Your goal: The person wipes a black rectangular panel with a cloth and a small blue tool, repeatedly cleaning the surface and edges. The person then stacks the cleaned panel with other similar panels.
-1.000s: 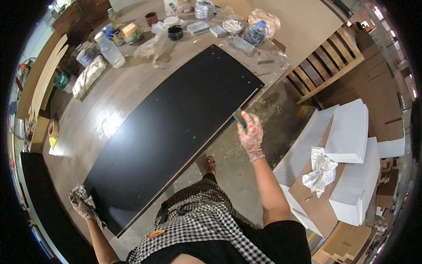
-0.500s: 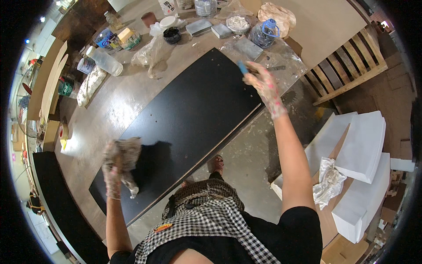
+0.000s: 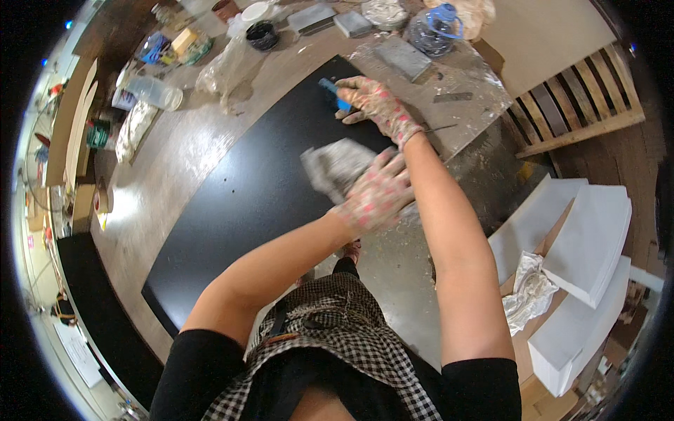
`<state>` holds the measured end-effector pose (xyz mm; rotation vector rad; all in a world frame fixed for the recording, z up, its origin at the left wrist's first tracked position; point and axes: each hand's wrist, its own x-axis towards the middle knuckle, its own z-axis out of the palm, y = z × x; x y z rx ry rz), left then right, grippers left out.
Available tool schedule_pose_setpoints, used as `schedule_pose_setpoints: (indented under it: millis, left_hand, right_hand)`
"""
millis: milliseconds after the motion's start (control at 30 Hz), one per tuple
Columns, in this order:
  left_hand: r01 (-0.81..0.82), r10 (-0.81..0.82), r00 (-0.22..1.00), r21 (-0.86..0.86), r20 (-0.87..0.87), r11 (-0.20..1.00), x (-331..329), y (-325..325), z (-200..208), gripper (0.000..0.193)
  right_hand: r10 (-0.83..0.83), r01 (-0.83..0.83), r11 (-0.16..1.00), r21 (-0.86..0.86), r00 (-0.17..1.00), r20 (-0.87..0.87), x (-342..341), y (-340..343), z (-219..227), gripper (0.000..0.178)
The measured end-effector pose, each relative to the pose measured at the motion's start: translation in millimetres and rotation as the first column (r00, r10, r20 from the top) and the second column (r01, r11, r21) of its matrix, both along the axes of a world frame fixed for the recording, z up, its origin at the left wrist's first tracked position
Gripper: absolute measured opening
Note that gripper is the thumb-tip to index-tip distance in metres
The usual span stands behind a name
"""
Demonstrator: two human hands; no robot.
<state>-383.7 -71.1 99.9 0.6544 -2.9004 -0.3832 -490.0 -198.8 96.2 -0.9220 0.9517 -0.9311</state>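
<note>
Black panel (image 3: 239,217), lying on the tabletop (image 3: 196,151) from eight to twelve o'clock: probably stiff, weighty, best lifted by opposite edges. Right hand (image 3: 375,109), grip narrow, pinches blue block (image 3: 328,86); left hand (image 3: 379,191), blurred, holds limp cloth (image 3: 333,165).

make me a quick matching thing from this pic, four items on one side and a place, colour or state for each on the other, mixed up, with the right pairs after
1. cloth
2. blue piece
3. panel
4. jug

A. black, flat on the table
B. in the right hand
C. clear, blue-capped
D. at the left hand

Pairs: 1-D, 2-B, 3-A, 4-C
</note>
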Motion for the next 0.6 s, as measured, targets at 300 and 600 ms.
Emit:
schedule_pose_setpoints:
  millis: [300, 600]
  left_hand:
    - [-0.093, 0.093, 0.995, 0.004, -0.017, 0.996, 54.3, 54.3, -10.9, 0.050]
    - [-0.570, 0.553, 0.805, 0.022, 0.215, 0.821, 342.7, 278.9, 7.6, 0.063]
  right_hand:
    - [-0.126, 0.110, 0.991, -0.081, 0.963, -0.236, 4.4, -0.6, -3.5, 0.049]
    - [-0.439, 0.331, 0.884, -0.330, 0.831, -0.341, 7.5, 3.2, -25.7, 0.041]
